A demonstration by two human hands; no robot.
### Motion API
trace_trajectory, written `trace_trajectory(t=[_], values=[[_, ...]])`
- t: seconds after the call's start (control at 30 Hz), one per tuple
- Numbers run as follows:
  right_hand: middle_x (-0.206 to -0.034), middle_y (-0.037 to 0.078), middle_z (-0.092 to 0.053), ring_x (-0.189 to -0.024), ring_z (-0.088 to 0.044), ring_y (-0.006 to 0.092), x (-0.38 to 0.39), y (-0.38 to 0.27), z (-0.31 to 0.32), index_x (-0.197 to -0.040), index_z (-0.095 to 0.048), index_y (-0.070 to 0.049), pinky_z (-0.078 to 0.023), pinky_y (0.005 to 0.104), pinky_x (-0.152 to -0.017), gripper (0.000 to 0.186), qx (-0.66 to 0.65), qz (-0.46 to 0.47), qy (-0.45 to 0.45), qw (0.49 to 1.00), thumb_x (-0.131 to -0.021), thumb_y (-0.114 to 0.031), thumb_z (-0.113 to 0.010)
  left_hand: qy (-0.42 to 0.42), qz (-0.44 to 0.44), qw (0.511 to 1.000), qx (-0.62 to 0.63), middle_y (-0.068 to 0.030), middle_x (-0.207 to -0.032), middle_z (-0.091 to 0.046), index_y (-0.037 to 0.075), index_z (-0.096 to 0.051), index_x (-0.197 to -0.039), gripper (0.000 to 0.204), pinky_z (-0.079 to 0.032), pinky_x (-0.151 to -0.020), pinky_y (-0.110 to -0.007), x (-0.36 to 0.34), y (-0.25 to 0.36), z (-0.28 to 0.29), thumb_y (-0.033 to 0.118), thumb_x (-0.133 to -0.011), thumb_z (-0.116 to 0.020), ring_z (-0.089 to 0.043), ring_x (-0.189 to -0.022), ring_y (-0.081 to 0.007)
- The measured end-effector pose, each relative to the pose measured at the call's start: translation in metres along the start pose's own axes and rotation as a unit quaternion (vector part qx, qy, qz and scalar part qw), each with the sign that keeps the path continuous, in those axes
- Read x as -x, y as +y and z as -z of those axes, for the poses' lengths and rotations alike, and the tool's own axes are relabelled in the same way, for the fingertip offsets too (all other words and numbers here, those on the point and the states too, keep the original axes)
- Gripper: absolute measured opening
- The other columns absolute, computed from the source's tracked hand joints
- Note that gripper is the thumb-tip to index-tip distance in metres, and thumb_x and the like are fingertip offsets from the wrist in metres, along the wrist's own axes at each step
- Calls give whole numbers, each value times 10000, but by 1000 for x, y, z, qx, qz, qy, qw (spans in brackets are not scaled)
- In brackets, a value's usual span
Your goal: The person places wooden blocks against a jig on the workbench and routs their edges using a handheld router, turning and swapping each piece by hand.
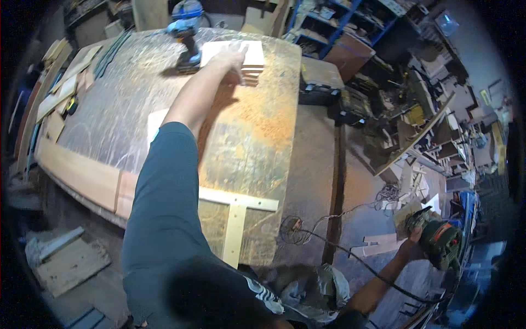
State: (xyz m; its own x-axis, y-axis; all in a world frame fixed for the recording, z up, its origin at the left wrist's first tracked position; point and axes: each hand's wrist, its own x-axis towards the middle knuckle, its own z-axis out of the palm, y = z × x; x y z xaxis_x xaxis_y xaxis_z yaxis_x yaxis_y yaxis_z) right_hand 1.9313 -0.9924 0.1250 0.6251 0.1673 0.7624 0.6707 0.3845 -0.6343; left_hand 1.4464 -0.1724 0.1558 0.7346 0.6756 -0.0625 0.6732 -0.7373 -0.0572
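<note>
My left arm stretches far over the worktable (257, 175). At its far side my left hand (233, 57) rests with fingers spread on a stack of pale wooden boards (253, 55); its fingertips are slightly blurred. Just left of the stack a blue and black cordless drill (187, 33) stands upright on its battery. Low on the right, away from the table, my right hand (415, 236) is closed around a green corded power tool (442, 237) with an orange patch. The tool's exact kind is hard to make out. Its black cord (378, 274) loops back toward me.
Reddish sawdust (268, 120) covers the table's right part. A T-shaped wooden strip (236, 208) lies near its front, a long board (82, 172) along the left edge. Black toolboxes (350, 106) and blue shelving (323, 27) stand beyond; scrap wood (416, 181) piles up on the right.
</note>
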Motion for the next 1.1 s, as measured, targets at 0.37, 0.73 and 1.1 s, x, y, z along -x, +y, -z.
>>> trace_trajectory(t=[0.37,0.73,1.1], values=[[-1331,162,-609,-1181,-616,293,110,-140,212,-1394,-501,24,-505,455,-1037,723,78,40,88,992,-767,-84,-843,-152,106,981,53,-281,-1618,-296,33,-173,-1610,1447,-357,-1185,-524,-55,-2,-16,577,-508,-937,-375,-1455,-416],[-1349,169,-596,-1200,-607,311,78,-63,59,-1418,-476,27,-500,471,-1050,736,-9,-24,130,991,-779,-69,-830,5,-147,275,950,-158,-1274,-678,26,-586,-1371,646,-549,-983,-440,157,30,-55,514,-949,-610,-653,-1166,-254],[-1511,203,-426,-1337,-502,356,133,-198,-93,-1538,-288,-28,-512,513,-1079,926,32,33,40,998,-808,-173,-840,205,8,171,964,-197,-1263,-671,-32,-587,-1341,571,-516,-1032,-518,441,233,-141,329,-900,-599,-655,-1158,-330]])
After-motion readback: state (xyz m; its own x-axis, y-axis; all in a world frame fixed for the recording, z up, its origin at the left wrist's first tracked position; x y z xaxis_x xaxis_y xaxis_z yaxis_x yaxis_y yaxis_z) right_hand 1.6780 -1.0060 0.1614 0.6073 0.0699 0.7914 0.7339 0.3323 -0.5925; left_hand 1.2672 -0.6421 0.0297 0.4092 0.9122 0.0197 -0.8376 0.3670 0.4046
